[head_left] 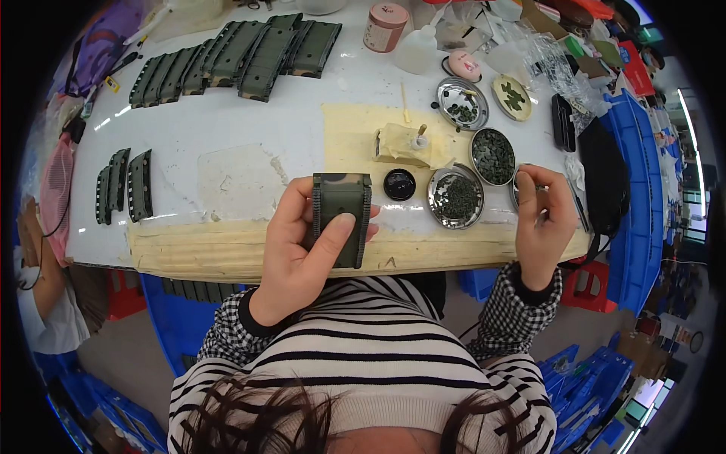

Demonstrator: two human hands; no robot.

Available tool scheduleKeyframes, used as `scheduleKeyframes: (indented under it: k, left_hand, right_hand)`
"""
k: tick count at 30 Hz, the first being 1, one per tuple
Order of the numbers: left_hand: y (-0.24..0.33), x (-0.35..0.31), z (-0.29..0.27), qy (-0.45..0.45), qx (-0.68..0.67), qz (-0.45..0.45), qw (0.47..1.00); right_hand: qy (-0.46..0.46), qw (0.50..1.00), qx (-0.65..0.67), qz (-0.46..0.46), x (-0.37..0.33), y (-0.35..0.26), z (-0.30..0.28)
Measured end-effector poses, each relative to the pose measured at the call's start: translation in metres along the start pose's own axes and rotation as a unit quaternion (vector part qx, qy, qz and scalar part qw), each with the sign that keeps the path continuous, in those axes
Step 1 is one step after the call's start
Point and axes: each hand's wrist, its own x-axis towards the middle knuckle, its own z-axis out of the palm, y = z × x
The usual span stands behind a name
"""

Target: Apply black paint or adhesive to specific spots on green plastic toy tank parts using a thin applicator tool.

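Note:
A dark green, camouflage-edged plastic part (344,203) with toothed long sides is held upright in my left hand (296,261), thumb pressed on its face and fingers behind. My right hand (550,216) is at the table's right side, its thumb and fingers drawn together over a round metal dish (516,198) that it mostly covers. Whatever is between those fingertips is too small to make out. Left of this hand, one metal dish (432,208) and another metal dish (473,151) hold heaps of small dark green pieces. A small black pot (399,185) stands between my hands.
Similar green parts (234,57) lie in a row at the back left, with several more (140,185) at the left. A tape-covered block (393,147) stands mid-table. Behind it are a white squeeze bottle (417,49) and a pink tin (386,28). Blue crates (639,197) stand at the right.

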Motion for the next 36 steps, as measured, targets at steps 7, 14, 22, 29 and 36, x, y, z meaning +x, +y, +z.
scheduleKeyframes:
  k: [7,14,22,29,36]
  left_hand:
    - [0.000,0.004,-0.002,0.001,-0.072,-0.046,0.996]
    - [0.000,0.000,-0.001,0.028,-0.046,-0.049,0.997]
    - [-0.004,0.000,0.000,0.012,-0.057,-0.060,0.997]
    - [-0.004,-0.001,-0.002,-0.006,-0.055,-0.068,0.996]
    - [-0.008,-0.002,0.001,-0.028,0.007,-0.026,0.999]
  right_hand:
    - [-0.100,0.988,-0.110,0.035,0.009,0.062,-0.034]
    - [-0.188,0.979,-0.081,0.010,0.024,0.068,-0.029]
    - [-0.216,0.972,-0.093,-0.005,0.028,0.070,-0.030]
    - [-0.104,0.993,-0.049,0.015,0.014,0.067,-0.040]
    - [-0.023,0.991,0.121,0.053,0.000,0.026,-0.019]
